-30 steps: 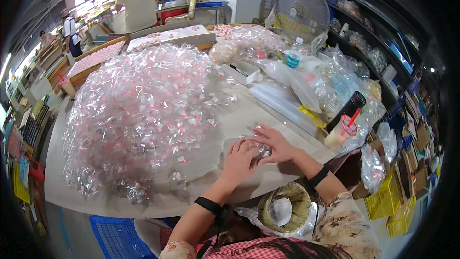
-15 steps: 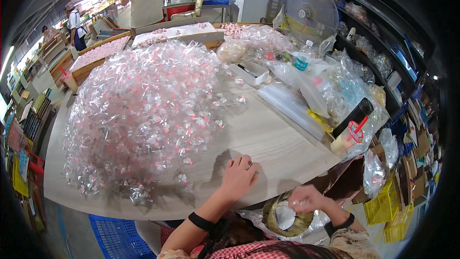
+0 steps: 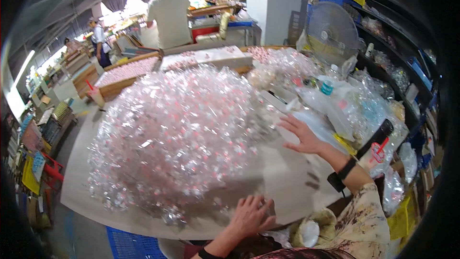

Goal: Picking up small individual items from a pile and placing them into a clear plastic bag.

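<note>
A large heap of small pink-and-white pieces in clear twisted wrappers (image 3: 172, 134) covers the left and middle of the pale table (image 3: 282, 182). My left hand (image 3: 250, 217) lies at the table's near edge, just right of the heap's lower end, fingers loosely apart and nothing visible in it. Above the tabletop, to the right of the heap, my right hand (image 3: 303, 135) is stretched out with its fingers spread and nothing in its grasp. Beneath it, at the right, are clear plastic sheets or bags (image 3: 330, 108).
A bottle (image 3: 327, 86), a black cylinder (image 3: 376, 138) and a drink cup with a red straw (image 3: 373, 156) stand at the right. A round container (image 3: 314, 230) sits below the near edge. Trays of pink pieces (image 3: 127, 71) lie behind. A fan (image 3: 332, 34) stands far right.
My right hand has gone from a closed pose over the round container up and forward over the table, its fingers now spread. My left hand stays near the table edge. The whole view has shifted.
</note>
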Demonstrator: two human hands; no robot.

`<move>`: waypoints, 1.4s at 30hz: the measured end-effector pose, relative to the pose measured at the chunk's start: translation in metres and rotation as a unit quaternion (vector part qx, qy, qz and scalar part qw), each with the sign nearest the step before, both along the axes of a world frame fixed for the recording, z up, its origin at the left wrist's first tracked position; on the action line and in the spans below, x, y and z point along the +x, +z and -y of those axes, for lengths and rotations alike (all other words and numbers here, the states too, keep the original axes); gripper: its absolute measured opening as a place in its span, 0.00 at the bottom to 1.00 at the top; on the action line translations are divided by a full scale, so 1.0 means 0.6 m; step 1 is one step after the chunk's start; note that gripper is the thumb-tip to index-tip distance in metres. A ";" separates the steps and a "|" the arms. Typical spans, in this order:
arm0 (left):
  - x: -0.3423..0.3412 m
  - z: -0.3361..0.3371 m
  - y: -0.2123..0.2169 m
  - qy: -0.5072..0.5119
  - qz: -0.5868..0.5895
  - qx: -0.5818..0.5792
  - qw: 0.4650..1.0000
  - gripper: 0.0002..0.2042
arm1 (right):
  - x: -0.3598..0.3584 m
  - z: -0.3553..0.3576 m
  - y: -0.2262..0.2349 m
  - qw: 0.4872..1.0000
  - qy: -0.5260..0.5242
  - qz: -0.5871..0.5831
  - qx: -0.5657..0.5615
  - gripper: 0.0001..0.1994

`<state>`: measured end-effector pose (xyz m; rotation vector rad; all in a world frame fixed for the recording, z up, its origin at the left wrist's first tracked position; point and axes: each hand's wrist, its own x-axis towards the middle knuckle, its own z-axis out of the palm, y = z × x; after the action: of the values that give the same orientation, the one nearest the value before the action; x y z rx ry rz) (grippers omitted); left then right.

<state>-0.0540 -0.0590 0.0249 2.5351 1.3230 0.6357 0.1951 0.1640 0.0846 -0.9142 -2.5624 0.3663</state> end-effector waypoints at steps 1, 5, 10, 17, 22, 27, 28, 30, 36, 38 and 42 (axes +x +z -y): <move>-0.010 0.006 -0.011 -0.007 0.011 0.007 1.000 0.22 | -0.026 -0.040 -0.001 0.999 -0.024 0.009 0.035 0.36; -0.019 0.016 -0.028 -0.005 0.045 0.016 0.999 0.21 | -0.154 -0.164 -0.022 0.994 -0.078 -0.016 0.077 0.39; -0.007 0.007 -0.029 -0.028 0.084 -0.060 0.994 0.23 | -0.219 -0.254 -0.064 0.978 -0.143 0.151 0.017 0.40; 0.000 0.003 -0.014 -0.015 0.070 -0.120 0.990 0.23 | -0.100 -0.232 -0.157 0.975 -0.177 0.117 -0.061 0.31; 0.005 -0.010 -0.036 -0.043 0.056 0.013 0.997 0.24 | -0.037 -0.093 -0.178 0.983 -0.154 0.084 -0.047 0.26; 0.019 -0.033 -0.013 -0.002 -0.020 0.055 0.998 0.33 | -0.029 0.053 -0.137 0.990 -0.091 0.104 0.008 0.29; 0.026 -0.042 -0.026 -0.002 -0.007 0.101 0.995 0.34 | -0.023 0.073 -0.140 0.990 -0.087 0.107 0.014 0.30; 0.049 -0.063 -0.021 -0.022 -0.003 0.137 0.990 0.33 | -0.001 0.118 -0.134 0.988 -0.097 0.123 0.007 0.32; 0.107 -0.097 -0.011 -0.015 0.021 0.078 0.997 0.28 | 0.073 0.204 -0.092 0.982 -0.164 -0.014 -0.092 0.41; 0.106 -0.102 -0.022 -0.032 -0.019 0.084 0.996 0.26 | 0.109 0.230 -0.095 0.975 -0.206 0.084 -0.030 0.40; 0.090 -0.086 -0.022 -0.030 0.041 0.085 0.995 0.19 | 0.155 0.274 -0.111 0.982 -0.175 0.064 0.039 0.36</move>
<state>-0.0002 -0.0074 0.0119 2.6380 1.2070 0.8629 0.2882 -0.0003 0.0177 -1.3672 -2.4403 0.1049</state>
